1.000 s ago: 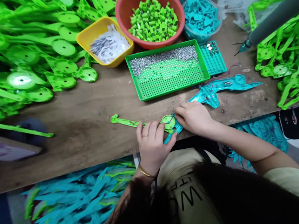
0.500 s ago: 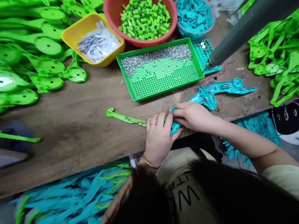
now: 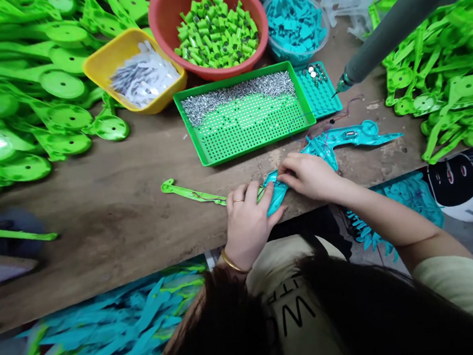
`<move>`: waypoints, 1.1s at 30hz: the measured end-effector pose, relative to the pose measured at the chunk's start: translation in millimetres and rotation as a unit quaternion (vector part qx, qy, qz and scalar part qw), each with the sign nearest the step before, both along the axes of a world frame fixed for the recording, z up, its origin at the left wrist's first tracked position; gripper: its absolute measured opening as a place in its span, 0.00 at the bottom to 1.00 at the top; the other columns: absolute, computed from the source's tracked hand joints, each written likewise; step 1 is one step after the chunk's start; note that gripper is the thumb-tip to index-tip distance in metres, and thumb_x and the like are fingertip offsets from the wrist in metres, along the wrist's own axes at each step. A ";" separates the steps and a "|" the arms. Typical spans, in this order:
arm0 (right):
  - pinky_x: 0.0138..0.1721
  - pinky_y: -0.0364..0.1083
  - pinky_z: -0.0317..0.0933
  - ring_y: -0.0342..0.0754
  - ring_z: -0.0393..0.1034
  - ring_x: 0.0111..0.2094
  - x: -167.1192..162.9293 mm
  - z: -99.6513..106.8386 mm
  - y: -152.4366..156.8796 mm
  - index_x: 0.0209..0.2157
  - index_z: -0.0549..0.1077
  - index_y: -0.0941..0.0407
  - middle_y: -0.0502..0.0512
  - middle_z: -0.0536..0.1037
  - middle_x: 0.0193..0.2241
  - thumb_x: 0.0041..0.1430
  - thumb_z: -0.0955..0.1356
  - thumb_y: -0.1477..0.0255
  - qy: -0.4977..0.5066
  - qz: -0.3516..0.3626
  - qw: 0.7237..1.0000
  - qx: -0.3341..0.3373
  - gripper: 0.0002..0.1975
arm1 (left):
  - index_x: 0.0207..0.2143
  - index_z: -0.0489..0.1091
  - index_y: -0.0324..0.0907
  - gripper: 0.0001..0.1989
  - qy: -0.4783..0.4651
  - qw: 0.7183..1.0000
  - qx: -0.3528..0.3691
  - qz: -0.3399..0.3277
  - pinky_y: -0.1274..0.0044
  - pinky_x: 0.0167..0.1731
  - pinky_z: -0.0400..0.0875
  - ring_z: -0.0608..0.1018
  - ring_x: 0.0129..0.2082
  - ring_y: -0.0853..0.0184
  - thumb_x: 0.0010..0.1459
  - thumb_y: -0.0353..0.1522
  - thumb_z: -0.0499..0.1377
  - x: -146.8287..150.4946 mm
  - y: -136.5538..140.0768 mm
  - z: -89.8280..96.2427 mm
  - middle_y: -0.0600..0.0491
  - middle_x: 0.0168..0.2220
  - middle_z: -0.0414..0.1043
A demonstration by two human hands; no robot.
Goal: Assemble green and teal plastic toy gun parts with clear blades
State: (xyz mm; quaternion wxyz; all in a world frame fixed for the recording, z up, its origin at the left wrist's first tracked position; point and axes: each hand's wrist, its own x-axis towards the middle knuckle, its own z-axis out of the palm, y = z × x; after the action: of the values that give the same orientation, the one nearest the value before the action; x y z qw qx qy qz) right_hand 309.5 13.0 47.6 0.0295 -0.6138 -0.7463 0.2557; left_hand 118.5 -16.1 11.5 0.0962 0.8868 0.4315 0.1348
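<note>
A long toy-like plastic piece lies near the table's front edge: a slim lime green arm [image 3: 192, 194] to the left and a turquoise shell [image 3: 278, 194] to the right. My left hand [image 3: 246, 215] is closed over their meeting point, pressing the piece down with fingers and thumb. My right hand [image 3: 309, 176] pinches at the shell's upper edge; what sits between its fingertips is too small to make out. Just beyond the right hand rests another turquoise shell half [image 3: 352, 134], with thin red and blue wires around it.
A green perforated tray [image 3: 251, 152] of small screws lies ahead, beside a small turquoise tray [image 3: 331, 98]. Behind are yellow [image 3: 94, 65], red [image 3: 158, 23] and clear [image 3: 325, 29] containers of parts. A dark tool [image 3: 390, 31] hangs at right. Green parts [image 3: 64, 85] heap up left.
My right hand has shifted slightly away from my left, exposing more of the turquoise shell between them. My left hand stays on the piece. The whole view has shifted a little.
</note>
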 end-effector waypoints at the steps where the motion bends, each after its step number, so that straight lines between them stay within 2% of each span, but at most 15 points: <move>1: 0.36 0.44 0.54 0.47 0.70 0.37 -1.6 0.3 0.7 0.34 0.74 0.57 0.54 0.77 0.35 0.62 0.65 0.70 -0.007 -0.008 1.000 -0.003 0.07 | 0.53 0.71 0.41 0.25 0.002 1.000 0.003 -0.001 0.62 0.46 0.65 0.68 0.46 0.52 0.58 0.45 0.59 -0.1 0.2 0.0 0.41 0.48 0.70; 5: 0.34 0.45 0.54 0.48 0.71 0.38 -7.8 3.1 3.7 0.34 0.74 0.56 0.55 0.78 0.36 0.62 0.65 0.69 -0.045 -0.032 0.998 -0.019 0.07 | 0.53 0.71 0.40 0.26 0.006 1.000 0.011 -0.006 0.62 0.47 0.65 0.68 0.46 0.52 0.58 0.45 0.58 -1.0 0.3 -1.1 0.41 0.47 0.70; 14: 0.35 0.45 0.52 0.47 0.69 0.37 -2.7 6.8 4.9 0.34 0.74 0.57 0.54 0.77 0.36 0.62 0.64 0.71 -0.038 0.014 0.999 -0.019 0.07 | 0.52 0.72 0.39 0.25 -0.018 0.999 0.032 -0.015 0.62 0.47 0.65 0.68 0.46 0.53 0.57 0.45 0.59 -3.1 0.8 -5.1 0.41 0.47 0.72; 21: 0.37 0.49 0.49 0.51 0.70 0.40 -5.3 4.0 0.5 0.35 0.74 0.57 0.57 0.77 0.36 0.63 0.62 0.71 -0.093 0.045 0.994 0.036 0.10 | 0.53 0.71 0.41 0.24 0.010 1.000 0.015 -0.017 0.61 0.45 0.65 0.69 0.46 0.52 0.59 0.45 0.57 -1.3 2.3 0.3 0.40 0.48 0.71; 25: 0.37 0.49 0.48 0.51 0.70 0.40 -4.7 0.5 -0.5 0.35 0.74 0.57 0.57 0.77 0.37 0.64 0.62 0.71 -0.087 0.043 0.994 0.040 0.10 | 0.53 0.69 0.37 0.26 -0.042 0.999 0.011 -0.031 0.61 0.50 0.66 0.71 0.48 0.53 0.58 0.45 0.59 -6.7 1.5 -3.7 0.39 0.48 0.72; 28: 0.36 0.48 0.48 0.51 0.70 0.40 -3.2 -1.0 -0.9 0.35 0.73 0.57 0.57 0.77 0.37 0.64 0.62 0.71 -0.085 0.042 0.995 0.043 0.10 | 0.48 0.69 0.34 0.24 -0.084 0.996 0.031 -0.031 0.60 0.56 0.63 0.72 0.51 0.54 0.57 0.44 0.60 -11.2 -0.8 -7.6 0.38 0.48 0.73; 31: 0.35 0.48 0.47 0.51 0.70 0.39 -3.3 -0.5 -0.5 0.36 0.73 0.57 0.57 0.77 0.37 0.64 0.62 0.71 -0.088 0.047 0.994 0.047 0.09 | 0.45 0.69 0.33 0.22 -0.073 0.996 0.047 -0.022 0.60 0.57 0.62 0.72 0.51 0.53 0.57 0.43 0.60 -10.7 -2.4 -6.1 0.38 0.48 0.73; 33: 0.35 0.48 0.47 0.51 0.70 0.39 -4.5 0.6 0.0 0.36 0.73 0.57 0.57 0.78 0.36 0.64 0.61 0.71 -0.093 0.054 0.993 0.045 0.09 | 0.47 0.69 0.33 0.24 -0.049 0.998 0.041 -0.019 0.59 0.56 0.62 0.72 0.50 0.52 0.58 0.43 0.59 -7.0 -1.9 -2.1 0.37 0.48 0.73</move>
State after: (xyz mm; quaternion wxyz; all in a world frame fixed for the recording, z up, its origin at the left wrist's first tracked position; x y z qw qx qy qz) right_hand 305.0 13.0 48.1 -0.0265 -0.5921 -0.7883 0.1649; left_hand 111.5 -18.0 9.3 0.0836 0.8903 0.4037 0.1937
